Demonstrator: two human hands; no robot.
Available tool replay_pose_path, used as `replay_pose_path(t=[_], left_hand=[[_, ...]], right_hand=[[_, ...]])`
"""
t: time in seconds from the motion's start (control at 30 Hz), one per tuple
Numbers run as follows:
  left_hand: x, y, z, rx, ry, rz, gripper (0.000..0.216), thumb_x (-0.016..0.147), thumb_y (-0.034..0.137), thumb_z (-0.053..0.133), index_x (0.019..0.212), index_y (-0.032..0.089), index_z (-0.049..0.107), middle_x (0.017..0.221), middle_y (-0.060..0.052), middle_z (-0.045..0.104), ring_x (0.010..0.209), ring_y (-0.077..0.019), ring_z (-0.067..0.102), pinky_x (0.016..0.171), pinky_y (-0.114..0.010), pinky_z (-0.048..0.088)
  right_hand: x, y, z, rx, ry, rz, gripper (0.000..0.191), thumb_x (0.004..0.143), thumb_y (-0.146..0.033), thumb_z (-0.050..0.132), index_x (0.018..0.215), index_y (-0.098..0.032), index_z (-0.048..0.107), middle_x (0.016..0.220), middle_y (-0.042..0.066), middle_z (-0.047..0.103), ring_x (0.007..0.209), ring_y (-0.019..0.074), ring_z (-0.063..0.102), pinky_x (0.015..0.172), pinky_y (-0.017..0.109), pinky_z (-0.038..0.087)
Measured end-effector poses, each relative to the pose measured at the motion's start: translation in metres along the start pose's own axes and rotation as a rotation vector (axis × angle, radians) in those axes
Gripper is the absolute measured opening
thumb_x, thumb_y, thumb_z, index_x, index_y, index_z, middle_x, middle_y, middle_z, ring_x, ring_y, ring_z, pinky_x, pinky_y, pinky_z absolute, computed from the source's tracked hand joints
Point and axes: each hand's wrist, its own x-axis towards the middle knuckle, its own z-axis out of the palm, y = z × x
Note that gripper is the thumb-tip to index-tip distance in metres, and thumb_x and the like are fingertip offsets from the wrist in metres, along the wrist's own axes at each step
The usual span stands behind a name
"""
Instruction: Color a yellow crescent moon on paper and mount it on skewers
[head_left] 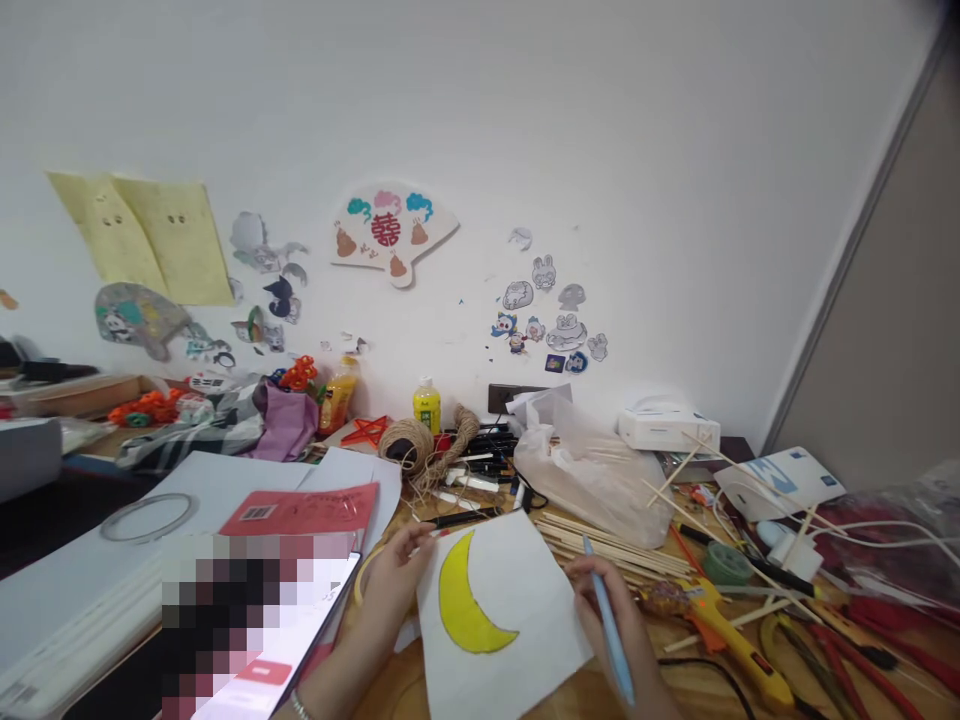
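A white sheet of paper with a yellow crescent moon, outlined in dark, is before me, tilted toward me. My left hand pinches its upper left edge, thumb and fingers closed on it. On the other side, my right hand has its fingers wrapped round a light blue pen. The pen points up and away from the paper's surface. The fingers of that hand also lie against the sheet's right edge.
Right of the paper lie thin wooden sticks, a yellow glue gun and green tape. Behind are a twine ball and a yellow bottle. A lit screen and a red packet lie at left.
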Motion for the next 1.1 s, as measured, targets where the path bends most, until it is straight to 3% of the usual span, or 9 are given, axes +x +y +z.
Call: replay_pose_path(t=[0.23, 0.43, 0.57, 0.63, 0.77, 0.87, 0.93, 1.03, 1.1], left_hand=[[-0.012, 0.014, 0.004, 0.108, -0.233, 0.069, 0.023, 0.091, 0.032, 0.058, 0.107, 0.015, 0.06, 0.097, -0.004, 0.065, 0.084, -0.0177, 0.064, 0.076, -0.038, 0.055], [-0.034, 0.027, 0.01, 0.199, -0.329, 0.188, 0.031, 0.086, 0.027, 0.064, 0.115, 0.018, 0.059, 0.122, -0.009, 0.06, 0.112, -0.026, 0.057, 0.096, -0.051, 0.044], [-0.043, 0.032, 0.013, 0.176, -0.444, 0.178, 0.042, 0.073, 0.009, 0.06, 0.113, 0.021, 0.062, 0.105, -0.004, 0.07, 0.097, -0.0224, 0.065, 0.084, -0.038, 0.053], [-0.046, 0.032, 0.014, 0.173, -0.476, 0.176, 0.038, 0.069, 0.01, 0.058, 0.104, 0.023, 0.065, 0.098, -0.002, 0.071, 0.09, -0.0226, 0.067, 0.077, -0.034, 0.054], [-0.048, 0.027, 0.019, 0.195, -0.467, 0.181, 0.034, 0.07, 0.017, 0.057, 0.103, 0.021, 0.064, 0.107, -0.007, 0.069, 0.1, -0.0265, 0.063, 0.086, -0.039, 0.05], [-0.047, 0.019, 0.025, 0.216, -0.487, 0.169, 0.035, 0.072, 0.015, 0.053, 0.106, 0.019, 0.062, 0.11, -0.009, 0.069, 0.102, -0.0261, 0.063, 0.089, -0.04, 0.049], [-0.046, 0.015, 0.027, 0.226, -0.529, 0.161, 0.036, 0.074, 0.016, 0.053, 0.108, 0.02, 0.061, 0.11, -0.007, 0.069, 0.102, -0.024, 0.063, 0.088, -0.036, 0.049], [-0.047, 0.013, 0.028, 0.255, -0.588, 0.162, 0.039, 0.076, 0.016, 0.052, 0.114, 0.021, 0.06, 0.114, -0.006, 0.068, 0.104, -0.0221, 0.063, 0.089, -0.032, 0.048], [-0.05, 0.014, 0.027, 0.284, -0.636, 0.17, 0.038, 0.076, 0.014, 0.051, 0.111, 0.022, 0.062, 0.112, -0.005, 0.069, 0.103, -0.0227, 0.063, 0.086, -0.033, 0.048]], right_hand=[[0.004, -0.012, -0.006, -0.054, 0.017, 0.033, 0.006, 0.07, -0.021, 0.061, 0.075, -0.021, 0.063, 0.067, 0.001, 0.065, 0.062, 0.0197, 0.063, 0.06, 0.029, 0.053], [0.006, -0.023, -0.018, -0.155, -0.018, -0.03, 0.022, 0.088, -0.036, 0.054, 0.091, -0.021, 0.07, 0.081, 0.005, 0.071, 0.074, 0.0224, 0.066, 0.067, 0.031, 0.054], [0.011, -0.037, -0.031, -0.272, -0.064, -0.187, 0.024, 0.093, -0.035, 0.049, 0.097, -0.024, 0.07, 0.083, 0.005, 0.071, 0.076, 0.0228, 0.066, 0.07, 0.034, 0.054], [0.013, -0.043, -0.035, -0.316, -0.051, -0.244, 0.023, 0.092, -0.035, 0.051, 0.097, -0.024, 0.071, 0.089, 0.006, 0.072, 0.082, 0.024, 0.067, 0.074, 0.036, 0.054], [0.011, -0.051, -0.03, -0.265, -0.162, -0.244, 0.018, 0.091, -0.03, 0.054, 0.096, -0.024, 0.07, 0.091, 0.006, 0.073, 0.082, 0.0224, 0.067, 0.076, 0.035, 0.054], [0.004, -0.05, -0.016, -0.144, -0.487, -0.167, 0.017, 0.087, -0.029, 0.059, 0.098, -0.022, 0.069, 0.087, 0.005, 0.074, 0.071, 0.0187, 0.067, 0.072, 0.032, 0.053], [-0.002, -0.045, -0.007, -0.053, -0.629, 0.007, 0.016, 0.088, -0.031, 0.058, 0.098, -0.021, 0.067, 0.081, 0.005, 0.074, 0.068, 0.0174, 0.066, 0.064, 0.028, 0.051], [-0.01, -0.033, 0.003, 0.061, -0.62, 0.321, 0.016, 0.084, -0.036, 0.06, 0.084, -0.02, 0.058, 0.072, 0.003, 0.07, 0.06, 0.0149, 0.061, 0.052, 0.024, 0.045], [-0.012, -0.027, 0.004, 0.039, -0.578, 0.396, 0.023, 0.08, -0.038, 0.063, 0.069, -0.021, 0.052, 0.061, 0.0, 0.063, 0.053, 0.0132, 0.055, 0.049, 0.023, 0.041]])
